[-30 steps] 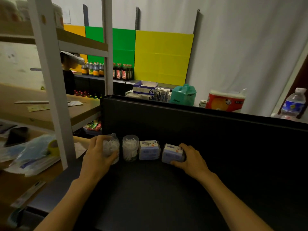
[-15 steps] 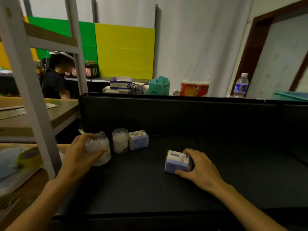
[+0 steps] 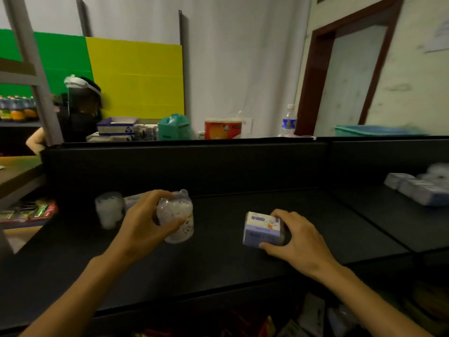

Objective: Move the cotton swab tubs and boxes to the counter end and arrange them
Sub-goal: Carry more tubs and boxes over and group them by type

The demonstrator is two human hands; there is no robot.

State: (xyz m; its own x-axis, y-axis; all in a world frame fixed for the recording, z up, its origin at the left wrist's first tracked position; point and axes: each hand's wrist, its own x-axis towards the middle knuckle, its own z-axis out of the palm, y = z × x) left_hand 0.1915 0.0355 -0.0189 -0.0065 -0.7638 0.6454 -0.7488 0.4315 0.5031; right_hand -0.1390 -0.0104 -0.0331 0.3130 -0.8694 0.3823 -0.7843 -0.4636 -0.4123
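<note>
Cotton swab tub gripped in left hand, now carried rightward off its row. Swab box clasped by right hand, likewise shifted right along black counter.

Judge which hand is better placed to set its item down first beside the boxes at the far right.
Right, probably. The right hand holding the purple box is nearer the boxes at the right end; the left hand with its swab tub is farther off.

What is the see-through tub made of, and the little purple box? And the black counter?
The tub in the left hand looks like clear, glossy plastic: the white swabs show through its wall. The box under the right hand looks like printed cardboard, with flat faces and sharp edges, though that could be thin plastic. The counter is matte black, perhaps laminate or painted board; I can't tell which.
</note>
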